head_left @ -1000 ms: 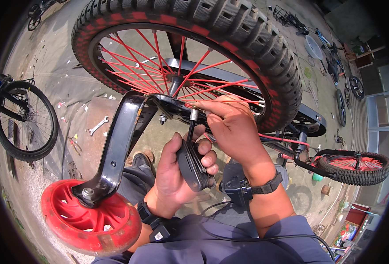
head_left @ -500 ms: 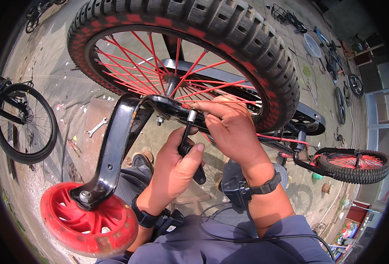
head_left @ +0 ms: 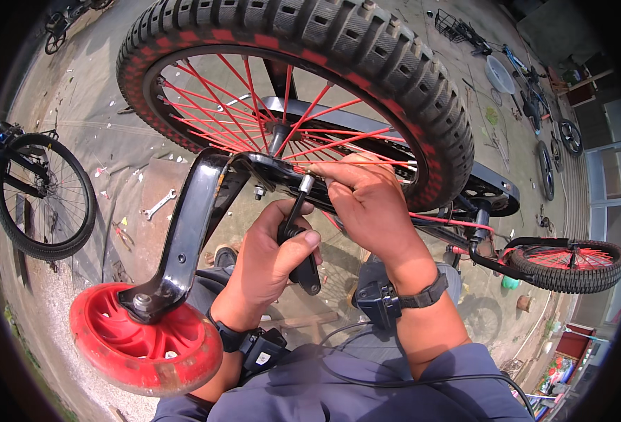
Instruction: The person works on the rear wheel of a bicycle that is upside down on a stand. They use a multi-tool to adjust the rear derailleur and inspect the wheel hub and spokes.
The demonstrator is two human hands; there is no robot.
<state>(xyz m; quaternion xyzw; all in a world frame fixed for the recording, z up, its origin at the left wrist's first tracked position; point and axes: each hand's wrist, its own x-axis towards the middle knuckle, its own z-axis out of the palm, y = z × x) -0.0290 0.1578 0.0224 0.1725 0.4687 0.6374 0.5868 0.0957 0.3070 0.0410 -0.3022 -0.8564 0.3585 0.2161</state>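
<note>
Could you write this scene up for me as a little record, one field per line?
Left hand: left hand gripping a black folding multi-tool
Tool end: silver socket, pointing up
Right hand: right hand, fingertips at the socket's end; whether they pinch anything is unclear
Large wheel: spoked wheel, red spokes, chunky black tyre
Bracket: black bent bracket, with a small red wheel at its lower end
Nearby: wrench lying left of the bracket
Background: bicycle wheel at far left; pale tub at upper right
</note>
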